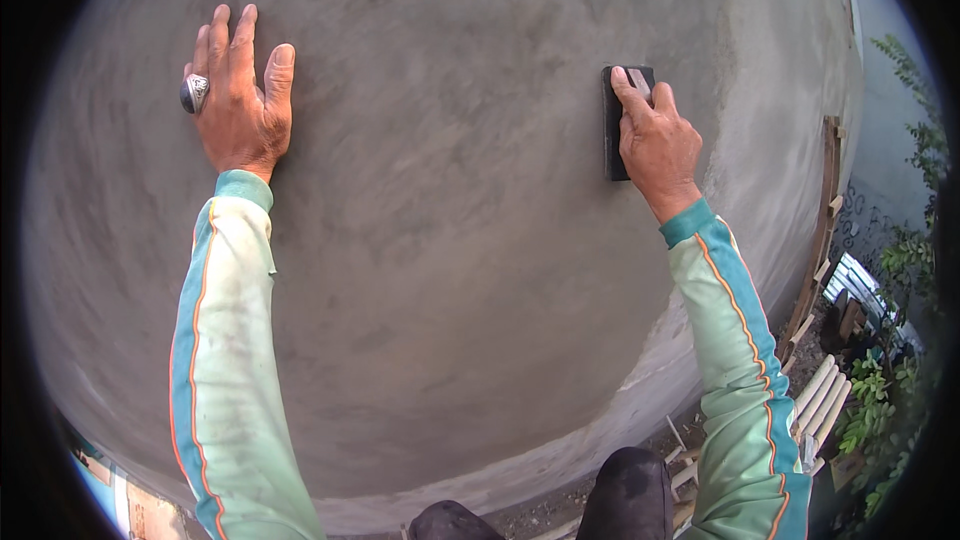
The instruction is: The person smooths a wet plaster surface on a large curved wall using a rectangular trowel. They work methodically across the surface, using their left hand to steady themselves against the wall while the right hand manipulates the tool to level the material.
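A grey plastered wall [450, 240] fills most of the view, darker and damp-looking in the middle. My left hand [240, 110] rests flat against it at the upper left, fingers stretched out. A large ring [194, 93] with a dark stone sits on one of its fingers. At the upper right, my right hand [660, 145] is closed around the handle of a black plastering float [614, 140]. The float's long side stands upright, and its face lies against the wall. My palm and fingers hide part of the float.
Paler, lighter plaster [765, 110] borders the dark area on the right and along the bottom. A wooden ladder [822, 230] leans at the far right. Green plants [875, 410] and light poles [822, 400] stand beyond it. My knees [628, 490] show at the lower edge.
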Tool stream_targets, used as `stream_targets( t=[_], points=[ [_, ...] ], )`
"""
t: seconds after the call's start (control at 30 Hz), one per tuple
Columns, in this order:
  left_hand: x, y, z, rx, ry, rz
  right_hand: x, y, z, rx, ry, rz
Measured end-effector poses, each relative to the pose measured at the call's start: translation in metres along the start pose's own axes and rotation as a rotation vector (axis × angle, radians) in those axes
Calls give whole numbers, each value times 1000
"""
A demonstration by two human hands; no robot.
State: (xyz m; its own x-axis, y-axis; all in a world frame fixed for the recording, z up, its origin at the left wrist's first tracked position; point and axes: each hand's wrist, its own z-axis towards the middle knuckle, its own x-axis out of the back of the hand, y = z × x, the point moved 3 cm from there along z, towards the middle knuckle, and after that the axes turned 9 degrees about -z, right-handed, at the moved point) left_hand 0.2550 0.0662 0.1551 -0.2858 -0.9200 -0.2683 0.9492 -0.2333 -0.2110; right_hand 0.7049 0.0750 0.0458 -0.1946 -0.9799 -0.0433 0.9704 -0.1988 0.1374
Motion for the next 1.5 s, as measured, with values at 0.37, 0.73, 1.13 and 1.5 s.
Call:
stream_targets(
  t=[0.37, 0.73, 1.13, 1.5],
  points=[
    [-1, -2, -1, -18, 7, -3, -2, -4, 17, -63, -77, 55],
    [2, 0, 1, 6, -33, 39, 26, -15, 5, -111, -88, 205],
    [3, 2, 1, 3, -40, 42, 27, 1, 43, -61, -201, 115],
    [3, 2, 0, 13, -26, 21, 29, 1, 51, -104, -152, 187]
  ],
)
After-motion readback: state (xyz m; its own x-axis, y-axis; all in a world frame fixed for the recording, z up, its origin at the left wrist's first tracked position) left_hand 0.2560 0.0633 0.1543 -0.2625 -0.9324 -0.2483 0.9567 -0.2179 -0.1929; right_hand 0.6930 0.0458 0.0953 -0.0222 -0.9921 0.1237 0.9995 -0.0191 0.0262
